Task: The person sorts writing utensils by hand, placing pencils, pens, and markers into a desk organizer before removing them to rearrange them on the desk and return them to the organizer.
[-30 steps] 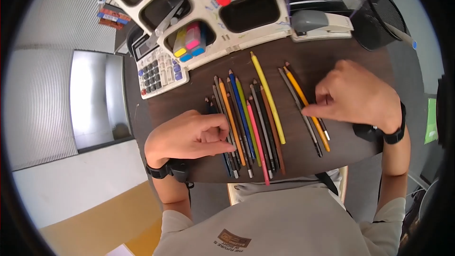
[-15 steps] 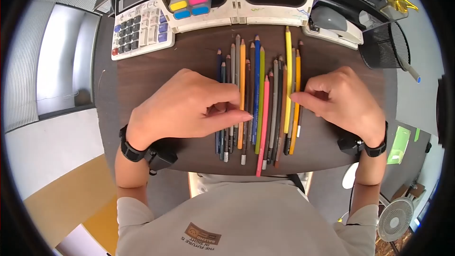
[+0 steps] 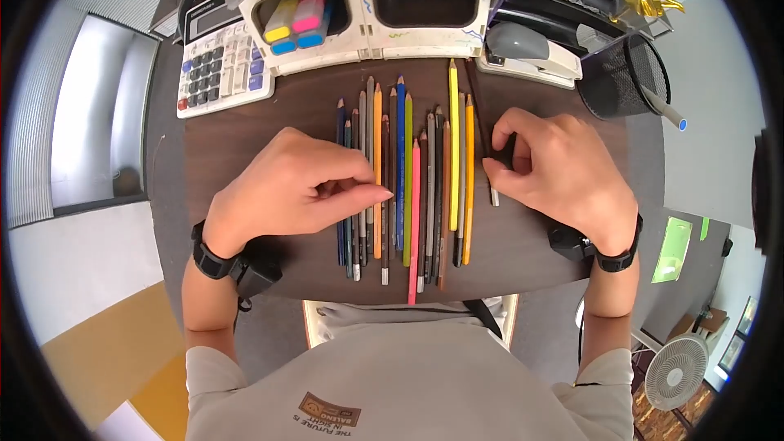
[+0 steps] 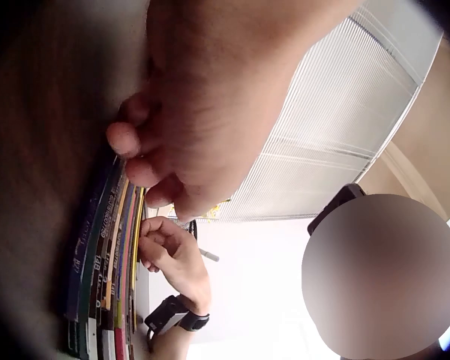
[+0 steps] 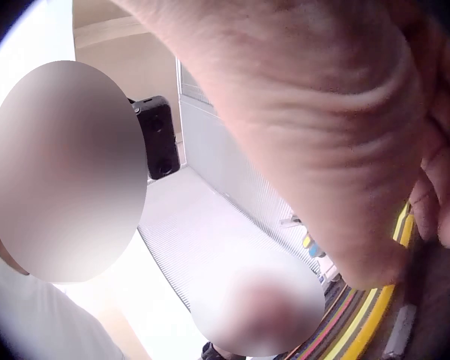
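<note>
Pencils lie near-to-far, tips far, the dark rightmost pencil slanting far-left; left hand and right hand apart, fingers loosely bent.

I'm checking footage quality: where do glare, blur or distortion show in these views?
Head: fisheye bows the edge of the desk, corners go black, and the left panel glares; pencils look fairly sharp. Left wrist: the desk is dark and blurred, the background partly washed out. Right wrist: two blurred ovals, pencils bent into curves.
</note>
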Motion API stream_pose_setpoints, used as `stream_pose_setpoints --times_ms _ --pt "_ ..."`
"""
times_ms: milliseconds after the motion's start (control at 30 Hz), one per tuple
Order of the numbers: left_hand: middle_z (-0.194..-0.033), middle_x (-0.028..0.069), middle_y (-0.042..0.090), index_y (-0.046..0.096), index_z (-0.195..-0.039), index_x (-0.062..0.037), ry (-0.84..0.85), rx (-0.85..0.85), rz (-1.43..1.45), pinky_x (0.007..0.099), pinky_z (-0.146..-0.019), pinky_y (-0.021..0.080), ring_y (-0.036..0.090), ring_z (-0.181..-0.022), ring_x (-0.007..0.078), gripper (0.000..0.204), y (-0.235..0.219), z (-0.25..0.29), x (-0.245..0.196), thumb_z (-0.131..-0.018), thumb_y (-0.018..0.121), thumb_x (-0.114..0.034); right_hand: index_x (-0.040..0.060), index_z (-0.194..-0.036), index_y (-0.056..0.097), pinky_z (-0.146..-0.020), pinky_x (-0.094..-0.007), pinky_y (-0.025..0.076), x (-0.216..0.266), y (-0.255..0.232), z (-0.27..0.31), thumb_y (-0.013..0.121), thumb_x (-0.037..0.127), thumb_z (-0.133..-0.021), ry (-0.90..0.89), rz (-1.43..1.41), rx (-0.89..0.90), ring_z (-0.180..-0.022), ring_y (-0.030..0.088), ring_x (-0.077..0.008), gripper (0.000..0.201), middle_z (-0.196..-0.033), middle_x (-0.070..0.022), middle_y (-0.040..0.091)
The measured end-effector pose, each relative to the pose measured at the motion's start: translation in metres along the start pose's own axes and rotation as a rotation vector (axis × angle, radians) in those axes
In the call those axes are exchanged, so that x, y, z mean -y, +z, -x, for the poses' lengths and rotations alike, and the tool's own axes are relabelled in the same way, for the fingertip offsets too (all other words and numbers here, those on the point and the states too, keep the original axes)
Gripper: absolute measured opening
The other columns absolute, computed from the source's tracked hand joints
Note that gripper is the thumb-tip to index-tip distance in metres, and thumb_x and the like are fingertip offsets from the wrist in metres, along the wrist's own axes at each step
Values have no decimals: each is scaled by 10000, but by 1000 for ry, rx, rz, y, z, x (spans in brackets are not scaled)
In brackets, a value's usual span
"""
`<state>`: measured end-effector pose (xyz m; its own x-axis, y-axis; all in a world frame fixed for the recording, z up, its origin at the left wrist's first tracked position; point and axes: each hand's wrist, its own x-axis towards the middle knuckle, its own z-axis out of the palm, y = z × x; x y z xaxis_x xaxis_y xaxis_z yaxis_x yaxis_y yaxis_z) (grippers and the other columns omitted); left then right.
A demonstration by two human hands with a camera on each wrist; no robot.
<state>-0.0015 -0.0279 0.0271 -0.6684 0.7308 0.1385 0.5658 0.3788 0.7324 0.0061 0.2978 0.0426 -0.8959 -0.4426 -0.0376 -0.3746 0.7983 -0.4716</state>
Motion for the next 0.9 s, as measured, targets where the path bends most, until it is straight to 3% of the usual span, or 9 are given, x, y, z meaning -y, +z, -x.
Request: stream_pose_setpoints --times_ms 233,333,433,567,667,767,800,900 --pt "-689 83 665 729 -824 -47 58 -101 -37 371 -517 425 617 -544 261 164 5 2 10 -901 858 -111 45 -887 722 -600 -397 553 -3 2 2 798 131 -842 88 181 -157 -612 719 -303 122 -655 -92 718" --pt "-707 85 671 724 -827 -42 42 -132 -46 373 -523 425 614 -557 262 163 6 2 10 -911 849 -104 41 -850 717 -604 -402 550 -3 -2 4 781 124 -837 115 222 -110 -600 705 -309 106 -649 -95 710" --pt "-713 86 670 723 -831 -40 43 -118 -60 372 -519 418 602 -552 265 161 4 2 11 -917 844 -100 23 -804 718 -666 -458 586 3 -9 2 723 199 -867 159 120 -1 -648 713 -377 187 -655 -175 694" --pt "-739 89 696 721 -824 -39 61 -93 -69 359 -524 436 617 -562 265 155 3 3 8 -913 840 -85 7 -793 685 -617 -485 537 6 -10 0 704 177 -868 98 102 -28 -612 668 -403 187 -636 -205 644" --pt "-788 83 741 783 -1046 -27 137 -144 -26 328 -539 469 632 -573 224 146 5 2 13 -908 824 -54 3 -789 663 -574 -476 506 8 -10 -1 701 149 -883 18 32 -53 -577 630 -401 178 -620 -195 618" --pt "-835 65 771 723 -1362 -13 14 -126 46 304 -561 499 633 -586 187 466 5 -1 1 -902 793 -17 14 -844 683 -546 -447 494 12 -10 -3 721 119 -917 -126 -105 -52 -565 609 -378 133 -636 -164 620" --pt "-904 70 782 603 -1541 -16 14 -101 73 282 -576 508 623 -608 167 662 5 -1 2 -902 774 -7 19 -870 693 -541 -440 491 12 -5 -5 730 113 -930 -209 -163 -54 -566 604 -372 118 -646 -154 622" --pt "-1019 99 785 631 -1512 -12 -1 -128 97 281 -602 532 647 -667 180 632 9 -3 -3 -897 776 -13 36 -964 729 -533 -431 482 11 5 -4 767 122 -962 -334 -273 7 -578 616 -350 93 -681 -132 637"
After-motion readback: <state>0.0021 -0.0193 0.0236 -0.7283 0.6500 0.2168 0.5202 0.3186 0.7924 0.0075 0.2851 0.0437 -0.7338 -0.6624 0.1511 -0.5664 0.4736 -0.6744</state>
